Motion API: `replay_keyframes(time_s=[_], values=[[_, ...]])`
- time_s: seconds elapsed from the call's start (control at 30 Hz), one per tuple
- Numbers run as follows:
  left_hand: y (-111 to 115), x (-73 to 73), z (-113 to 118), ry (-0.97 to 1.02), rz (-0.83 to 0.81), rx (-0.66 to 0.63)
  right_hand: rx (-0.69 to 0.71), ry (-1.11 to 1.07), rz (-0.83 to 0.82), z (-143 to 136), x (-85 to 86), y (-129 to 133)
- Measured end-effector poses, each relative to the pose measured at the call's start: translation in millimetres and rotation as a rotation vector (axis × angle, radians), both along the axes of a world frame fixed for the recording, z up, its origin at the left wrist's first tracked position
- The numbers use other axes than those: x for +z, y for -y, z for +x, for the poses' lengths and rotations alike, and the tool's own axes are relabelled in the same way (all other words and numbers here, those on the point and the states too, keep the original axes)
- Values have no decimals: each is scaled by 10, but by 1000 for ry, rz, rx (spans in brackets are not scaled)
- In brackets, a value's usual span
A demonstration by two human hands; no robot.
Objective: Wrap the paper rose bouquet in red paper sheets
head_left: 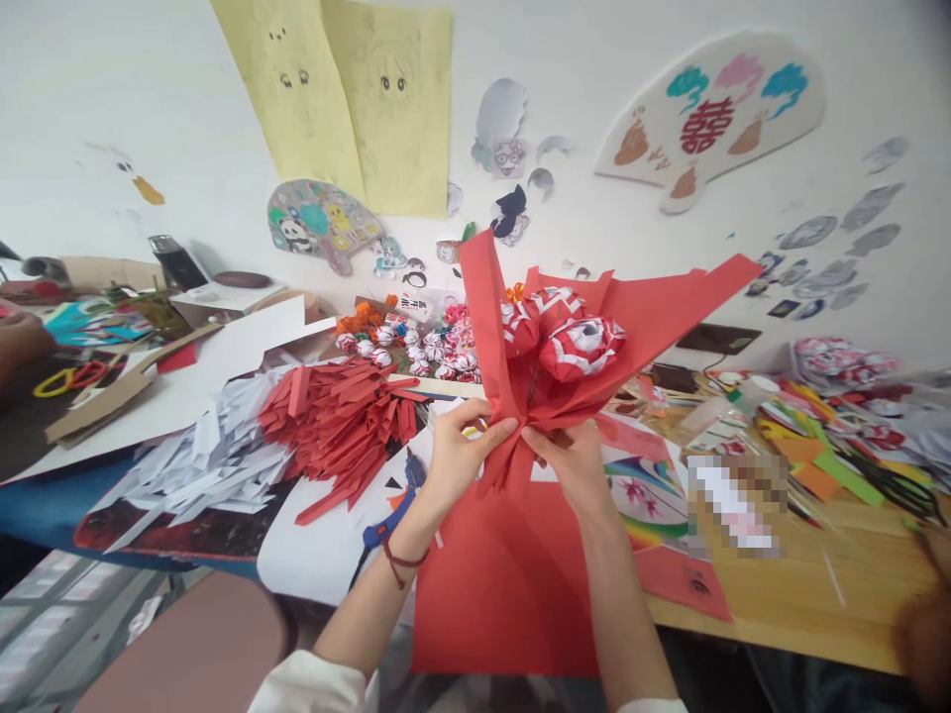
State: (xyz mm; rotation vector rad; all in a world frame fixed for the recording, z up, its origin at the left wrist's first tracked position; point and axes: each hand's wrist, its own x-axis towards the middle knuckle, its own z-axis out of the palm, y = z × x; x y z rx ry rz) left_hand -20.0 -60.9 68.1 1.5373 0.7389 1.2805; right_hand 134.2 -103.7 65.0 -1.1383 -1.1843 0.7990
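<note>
My left hand (459, 448) and right hand (576, 463) pinched the red paper (486, 317) — gathered beneath the flowers (583, 349). Glue gun (392, 507) lay near the left — red strips (338, 416) beyond.

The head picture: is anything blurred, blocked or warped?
Head view: left hand, right hand and red wrapping paper look fairly clear; a pixelated patch hides something on the wooden table; a shape at the lower right edge is blurred; the dark flask leans outward, probably lens distortion.

Flowers (583, 349) inside the paper wrap (661, 309), strips (338, 416) to its left, drawings (397, 129) on the wall (557, 40) behind.
</note>
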Motion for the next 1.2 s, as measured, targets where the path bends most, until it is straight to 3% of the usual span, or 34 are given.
replay_keyframes(time_s=[0.3, 0.93, 1.2], values=[[-50, -38, -20, -3, 16, 27, 49, 93, -16, 48, 11, 18], [-217, -135, -12, 104, -76, -38, 106, 60, -14, 83, -40, -156], [-241, -107, -39, 20, 64, 65, 39, -17, -21, 64, -118, -211]])
